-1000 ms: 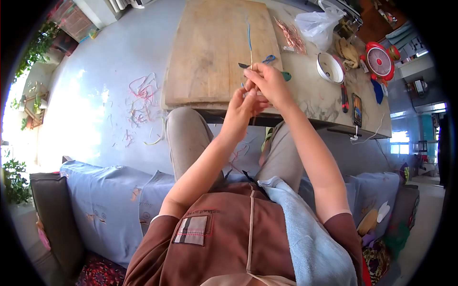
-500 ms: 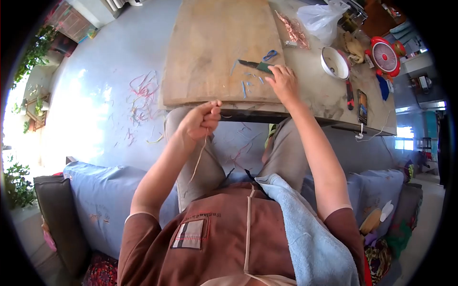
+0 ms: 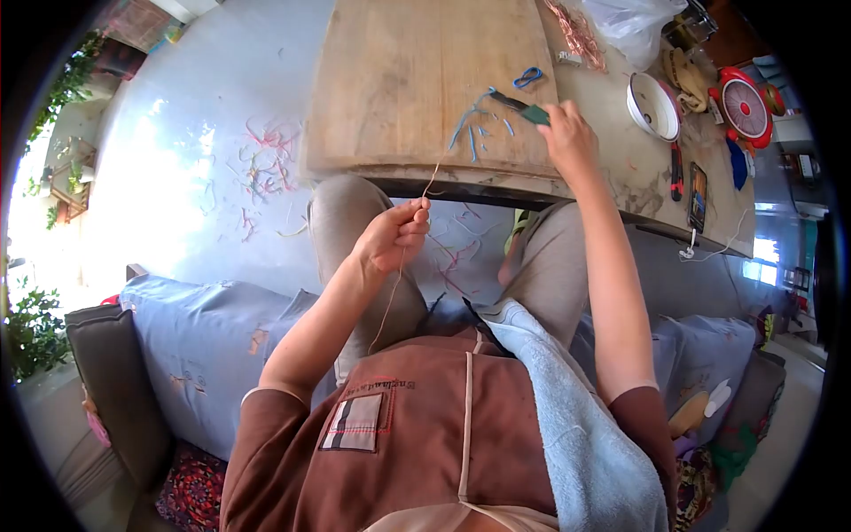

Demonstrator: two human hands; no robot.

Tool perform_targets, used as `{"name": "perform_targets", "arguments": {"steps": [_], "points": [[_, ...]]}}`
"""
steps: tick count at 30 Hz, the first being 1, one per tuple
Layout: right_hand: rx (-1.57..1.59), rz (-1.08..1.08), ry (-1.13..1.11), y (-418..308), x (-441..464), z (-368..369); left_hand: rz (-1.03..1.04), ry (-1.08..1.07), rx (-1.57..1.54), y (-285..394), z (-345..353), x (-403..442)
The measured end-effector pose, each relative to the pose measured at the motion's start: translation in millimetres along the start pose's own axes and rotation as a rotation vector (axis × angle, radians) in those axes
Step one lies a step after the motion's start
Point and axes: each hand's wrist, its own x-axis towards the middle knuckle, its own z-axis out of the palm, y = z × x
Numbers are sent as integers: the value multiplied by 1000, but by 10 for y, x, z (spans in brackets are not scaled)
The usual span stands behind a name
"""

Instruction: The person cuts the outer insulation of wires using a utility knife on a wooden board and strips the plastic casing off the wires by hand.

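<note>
My left hand [image 3: 394,235] pinches a thin copper wire [image 3: 434,177] in front of the board's near edge. The wire's loose end hangs below toward my lap. Its far part, covered in blue insulation [image 3: 458,129], reaches over the wooden board [image 3: 417,97] to the tip of a knife. My right hand [image 3: 572,142] is closed on the green handle of that knife [image 3: 532,113], whose dark blade points left, low over the board. Whether the blade presses on the wire I cannot tell. Short blue scraps [image 3: 473,146] and a coiled blue wire [image 3: 528,77] lie nearby.
On the table to the right are a bundle of copper wire [image 3: 581,40], a plastic bag [image 3: 629,31], a white bowl [image 3: 653,106], a red-handled tool [image 3: 676,173], a phone [image 3: 698,197] and a red fan [image 3: 745,106]. Coloured strips [image 3: 266,160] litter the floor.
The knife has moved right, nearer the coiled blue wire. My left hand has shifted slightly right, and the wire now stretches between it and the knife tip. The whole view has shifted a little.
</note>
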Motion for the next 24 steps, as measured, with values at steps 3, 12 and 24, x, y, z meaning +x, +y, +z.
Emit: {"name": "perform_targets", "arguments": {"steps": [3,12,24], "points": [[40,38,34,65,-262,-78,53,55,67,-63,32,12],[338,-153,9,-780,-776,-184,190,131,302,-124,66,98],[387,61,48,-722,-751,-141,227,180,458,-114,107,104]]}}
